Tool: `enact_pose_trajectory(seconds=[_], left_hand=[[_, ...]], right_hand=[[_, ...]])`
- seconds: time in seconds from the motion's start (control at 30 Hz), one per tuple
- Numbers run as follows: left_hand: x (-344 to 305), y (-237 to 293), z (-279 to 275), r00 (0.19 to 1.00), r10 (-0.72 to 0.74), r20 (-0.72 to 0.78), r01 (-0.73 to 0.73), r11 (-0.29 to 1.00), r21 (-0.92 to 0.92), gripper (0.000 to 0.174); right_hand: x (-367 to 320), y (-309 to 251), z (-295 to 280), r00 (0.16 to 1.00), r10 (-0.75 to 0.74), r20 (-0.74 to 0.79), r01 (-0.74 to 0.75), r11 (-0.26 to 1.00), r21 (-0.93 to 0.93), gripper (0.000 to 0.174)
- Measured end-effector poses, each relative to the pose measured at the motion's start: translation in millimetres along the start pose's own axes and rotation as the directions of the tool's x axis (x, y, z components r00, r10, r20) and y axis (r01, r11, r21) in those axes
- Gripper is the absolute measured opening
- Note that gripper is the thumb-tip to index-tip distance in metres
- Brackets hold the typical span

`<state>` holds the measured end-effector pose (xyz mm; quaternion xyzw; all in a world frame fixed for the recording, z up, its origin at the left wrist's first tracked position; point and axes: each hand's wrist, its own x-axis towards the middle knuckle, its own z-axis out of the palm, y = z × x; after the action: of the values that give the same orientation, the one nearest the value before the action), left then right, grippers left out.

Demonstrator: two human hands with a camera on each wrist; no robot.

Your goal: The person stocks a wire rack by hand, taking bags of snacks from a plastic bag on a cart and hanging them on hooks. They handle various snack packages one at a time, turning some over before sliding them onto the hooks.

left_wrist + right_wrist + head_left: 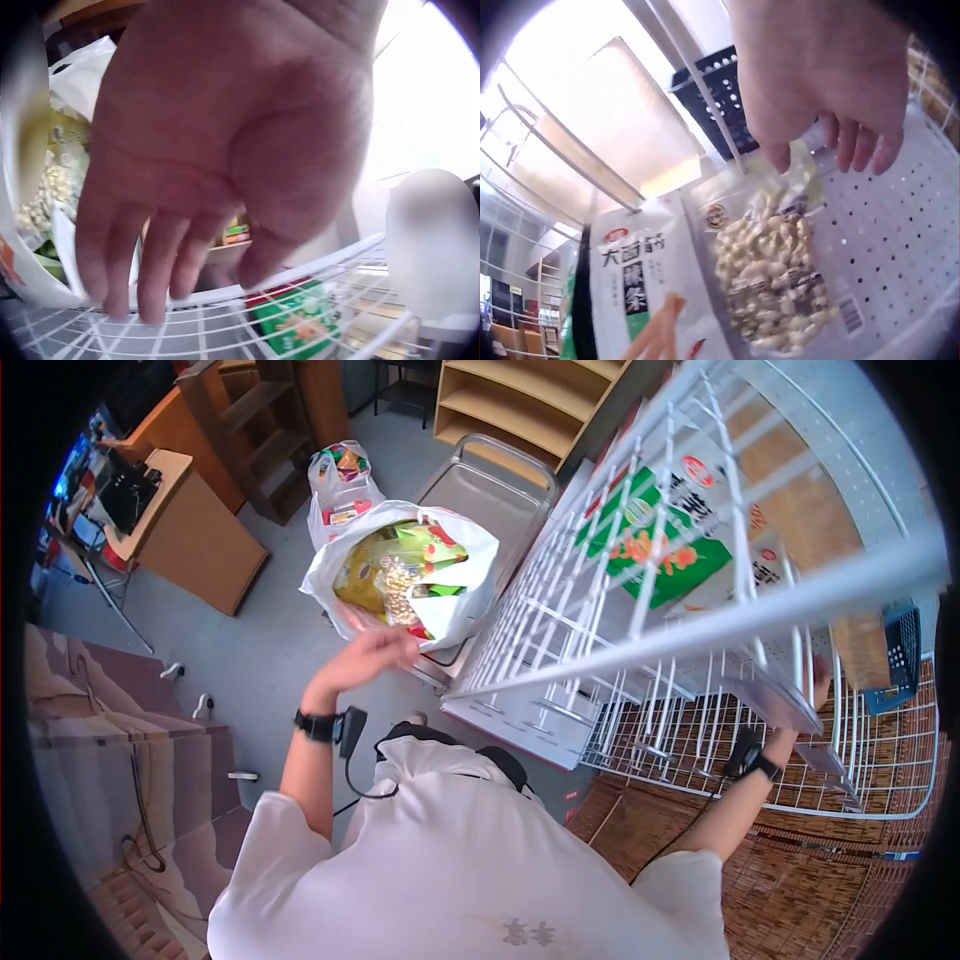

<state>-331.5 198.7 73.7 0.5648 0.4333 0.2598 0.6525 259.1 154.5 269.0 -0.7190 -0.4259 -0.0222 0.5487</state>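
The left hand (368, 658) (225, 142) is held with its fingers extended and nothing in it, by the near rim of a white plastic bag (322, 575) filled with packets. In the right wrist view the right hand (829, 90) has its fingers slightly bent and apart, and its thumb is at the top of a clear packet of pale pieces (769, 285); whether they touch is unclear. That packet lies on a perforated white shelf (885, 225) beside a white packet (649, 277). Wires partly hide the right hand in the head view.
White wire racking (620, 650) stands at the right, with a green packet (690, 565) inside. A dark perforated basket (716, 97) is behind the right hand. A metal cart (500, 490) stands beyond the bag, with a second bag (345, 485) to its left.
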Motion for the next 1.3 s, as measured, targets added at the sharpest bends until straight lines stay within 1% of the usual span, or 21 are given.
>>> enact_pose_trajectory(seconds=[0.07,0.1,0.2,0.23,0.27,0.3,0.37,0.47,0.5,0.67,0.73,0.77,0.9,0.93,1.0,1.03,1.07,1.13,1.17,1.2,1.3], left_hand=[[50,-51,-33,0.955,-0.004,-0.296,-0.004,1.000,-0.026,0.029],[79,-79,-48,0.905,-0.006,-0.426,-0.011,0.999,-0.037,0.033],[153,-152,-76,0.858,-0.039,-0.512,0.095,0.992,0.084,0.049],[170,-161,-77,0.854,0.030,-0.520,0.097,0.972,0.216,0.064],[182,-164,-76,0.849,0.100,-0.518,0.100,0.933,0.345,0.079],[187,-154,-65,0.859,0.102,-0.501,0.094,0.932,0.351,0.079],[193,-128,-36,0.677,-0.086,-0.731,0.412,0.868,0.279,0.104],[195,-131,-32,0.661,-0.057,-0.748,0.400,0.870,0.288,0.118],[196,-136,-30,0.606,0.063,-0.793,0.371,0.860,0.351,0.112],[196,-158,-47,0.585,0.113,-0.803,0.266,0.909,0.322,0.098],[176,-152,-63,0.717,0.135,-0.684,0.094,0.954,0.286,0.086],[161,-145,-76,0.837,0.154,-0.525,-0.073,0.983,0.171,0.079],[116,-125,-84,0.912,0.144,-0.384,-0.195,0.976,-0.096,0.089],[111,-125,-86,0.909,0.138,-0.394,-0.190,0.977,-0.096,0.089],[102,-117,-84,0.985,-0.009,-0.171,-0.078,0.864,-0.497,0.087],[86,-92,-78,0.993,-0.094,-0.074,0.034,0.815,-0.578,0.078],[82,-96,-80,0.992,-0.095,-0.083,0.029,0.813,-0.581,0.078],[78,-110,-81,0.966,-0.254,0.046,0.190,0.577,-0.795,0.062],[76,-116,-80,0.941,-0.313,0.129,0.260,0.425,-0.867,0.055],[72,-121,-81,0.941,-0.315,0.128,0.259,0.420,-0.870,0.055],[57,-121,-85,0.983,-0.158,0.091,0.177,0.716,-0.675,0.051]], right_hand=[[-12,65,-29,0.970,-0.210,-0.121,0.174,0.951,-0.257,0.029],[-38,59,-38,0.978,-0.175,-0.116,0.135,0.948,-0.289,0.029],[-121,19,-28,0.963,-0.168,-0.212,0.080,0.926,-0.368,0.031],[-146,1,-22,0.977,-0.054,-0.205,0.003,0.970,-0.241,0.019],[-167,-2,-24,0.979,0.006,-0.206,-0.066,0.957,-0.282,0.017],[-186,-11,-23,0.983,0.065,-0.174,-0.117,0.943,-0.312,0.016],[-218,-18,-19,0.980,0.118,-0.162,-0.156,0.956,-0.249,0.013],[-258,-37,-3,0.986,0.126,-0.109,-0.133,0.990,-0.055,0.011],[-270,-34,-1,0.985,0.138,-0.101,-0.148,0.984,-0.102,0.010],[-315,-70,47,0.983,0.176,0.055,-0.175,0.984,-0.018,0.004],[-327,-78,62,0.978,0.149,0.149,-0.154,0.988,0.022,0.005],[-332,-86,72,0.968,0.159,0.196,-0.164,0.986,0.009,0.005],[-344,-99,109,0.903,0.106,0.417,-0.118,0.993,0.003,0.006],[-344,-107,123,0.878,0.034,0.478,-0.047,0.999,0.016,0.007],[-348,-123,147,0.805,-0.010,0.593,-0.044,0.996,0.077,0.008],[-351,-130,159,0.726,-0.057,0.685,-0.049,0.990,0.134,0.009],[-353,-135,170,0.720,-0.062,0.691,-0.047,0.989,0.138,0.009],[-357,-144,190,0.624,-0.241,0.744,0.033,0.958,0.284,0.010],[-358,-148,198,0.618,-0.243,0.748,0.033,0.958,0.284,0.010],[-359,-152,205,0.589,-0.289,0.755,0.058,0.947,0.316,0.010],[-358,-157,207,0.535,-0.310,0.786,0.058,0.942,0.332,0.011]])
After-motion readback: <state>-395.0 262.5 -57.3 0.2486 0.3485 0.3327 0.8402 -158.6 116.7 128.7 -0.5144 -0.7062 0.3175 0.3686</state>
